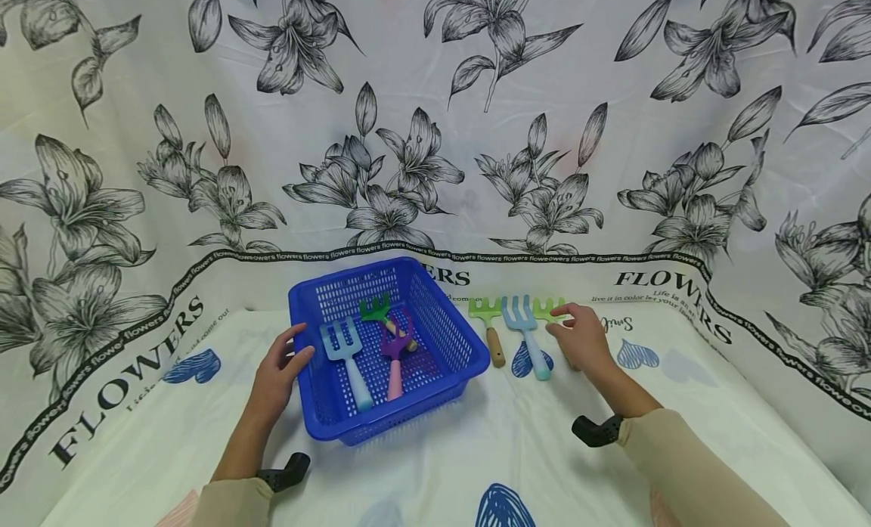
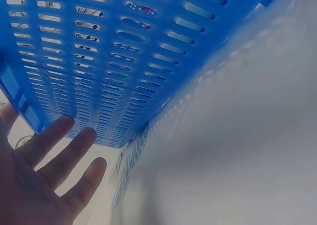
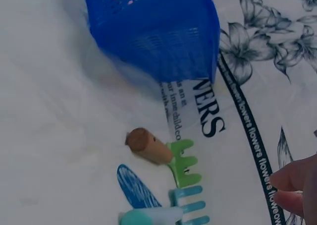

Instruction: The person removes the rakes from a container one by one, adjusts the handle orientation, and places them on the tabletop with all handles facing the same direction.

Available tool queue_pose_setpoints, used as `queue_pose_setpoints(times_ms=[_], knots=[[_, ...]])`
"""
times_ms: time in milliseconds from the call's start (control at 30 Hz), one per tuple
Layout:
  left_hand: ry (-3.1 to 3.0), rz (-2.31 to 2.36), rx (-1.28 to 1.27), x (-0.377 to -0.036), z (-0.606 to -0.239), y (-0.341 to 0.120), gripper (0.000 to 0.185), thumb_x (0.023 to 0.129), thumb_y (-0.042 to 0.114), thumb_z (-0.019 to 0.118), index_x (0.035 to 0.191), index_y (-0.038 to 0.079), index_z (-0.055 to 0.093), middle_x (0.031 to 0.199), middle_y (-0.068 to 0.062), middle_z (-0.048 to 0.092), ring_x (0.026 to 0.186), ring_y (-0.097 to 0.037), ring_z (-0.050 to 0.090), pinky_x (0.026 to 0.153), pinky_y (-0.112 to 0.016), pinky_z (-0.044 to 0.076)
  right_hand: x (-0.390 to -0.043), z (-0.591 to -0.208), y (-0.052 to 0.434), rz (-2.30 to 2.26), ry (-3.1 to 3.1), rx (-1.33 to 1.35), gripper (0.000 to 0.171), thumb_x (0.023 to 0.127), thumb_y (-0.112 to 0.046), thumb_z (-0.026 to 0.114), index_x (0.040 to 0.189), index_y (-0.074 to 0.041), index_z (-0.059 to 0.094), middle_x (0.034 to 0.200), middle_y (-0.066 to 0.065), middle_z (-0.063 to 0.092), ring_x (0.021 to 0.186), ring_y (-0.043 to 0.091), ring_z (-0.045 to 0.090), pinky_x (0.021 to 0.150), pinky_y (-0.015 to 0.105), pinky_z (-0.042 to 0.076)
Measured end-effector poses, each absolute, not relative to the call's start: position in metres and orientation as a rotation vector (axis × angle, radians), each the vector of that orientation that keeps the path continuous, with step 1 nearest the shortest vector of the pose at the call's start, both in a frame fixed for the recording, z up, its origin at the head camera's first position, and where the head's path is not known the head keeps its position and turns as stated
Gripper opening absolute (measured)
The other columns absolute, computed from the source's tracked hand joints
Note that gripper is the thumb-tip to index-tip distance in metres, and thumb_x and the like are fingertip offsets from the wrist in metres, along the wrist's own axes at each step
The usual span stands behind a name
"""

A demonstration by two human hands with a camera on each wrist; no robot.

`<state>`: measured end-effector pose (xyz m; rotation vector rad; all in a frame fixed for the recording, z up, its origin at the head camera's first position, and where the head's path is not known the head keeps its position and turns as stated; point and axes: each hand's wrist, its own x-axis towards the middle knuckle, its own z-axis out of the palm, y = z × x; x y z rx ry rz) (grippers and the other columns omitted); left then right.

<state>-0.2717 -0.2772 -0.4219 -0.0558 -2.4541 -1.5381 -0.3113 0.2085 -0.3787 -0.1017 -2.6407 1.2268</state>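
My left hand (image 1: 277, 364) is at the left side of a blue plastic basket (image 1: 469, 361), its fingers extended along the perforated wall (image 2: 106, 86). Inside the basket lie a light-blue hand fork (image 1: 352, 368), a purple fork with a pink handle (image 1: 395, 368) and a green hand rake (image 1: 375, 309). Over a light-green hand rake (image 1: 542, 306) hovers my right hand (image 1: 581, 338), thumb and forefinger a little apart by its tines. That hand hides most of the rake's handle. In the right wrist view, nothing shows between the fingertips (image 3: 280, 180).
Left of the right hand, a light-blue fork (image 1: 529, 338) and a green rake with a wooden handle (image 1: 493, 334) lie side by side on the white printed cloth (image 1: 435, 466). A flower-patterned curtain (image 1: 476, 172) rises behind. Each wrist wears a black device (image 1: 286, 472).
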Motion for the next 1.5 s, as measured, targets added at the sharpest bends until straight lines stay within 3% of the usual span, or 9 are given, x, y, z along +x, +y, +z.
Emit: queue_pose_setpoints(times_ms=[533, 1000, 1500], knots=[[-2.458, -1.528, -0.052, -0.273, -0.423, -0.278, 0.068, 0.097, 0.05, 0.05, 0.155, 0.023, 0.025, 0.152, -0.023, 0.031, 0.133, -0.047, 0.036, 0.102, -0.064, 0.032, -0.289, -0.344, 0.168, 1.481, -2.579, 0.105, 0.032, 0.097, -0.018, 0.059, 0.125, -0.005, 0.057, 0.143, 0.016, 0.04, 0.126, 0.036, 0.048, 0.095, 0.052, 0.046], [-2.459, -1.51, -0.054, -0.275, -0.426, -0.279, 0.068, 0.097, 0.051, 0.049, 0.155, 0.024, 0.025, 0.153, -0.022, 0.03, 0.134, -0.047, 0.035, 0.102, -0.064, 0.032, -0.276, -0.343, 0.123, 1.466, -2.433, 0.448, 0.029, 0.097, -0.023, 0.062, 0.12, -0.005, 0.059, 0.141, 0.016, 0.043, 0.12, 0.036, 0.053, 0.097, 0.05, 0.046], [-2.459, -1.527, -0.042, -0.274, -0.424, -0.278, 0.069, 0.096, 0.051, 0.049, 0.155, 0.024, 0.025, 0.152, -0.022, 0.031, 0.134, -0.047, 0.036, 0.102, -0.064, 0.032, -0.27, -0.35, 0.08, 1.476, -2.461, 0.564, 0.036, 0.094, -0.024, 0.067, 0.124, -0.006, 0.057, 0.144, 0.01, 0.041, 0.119, 0.032, 0.055, 0.09, 0.047, 0.051]])
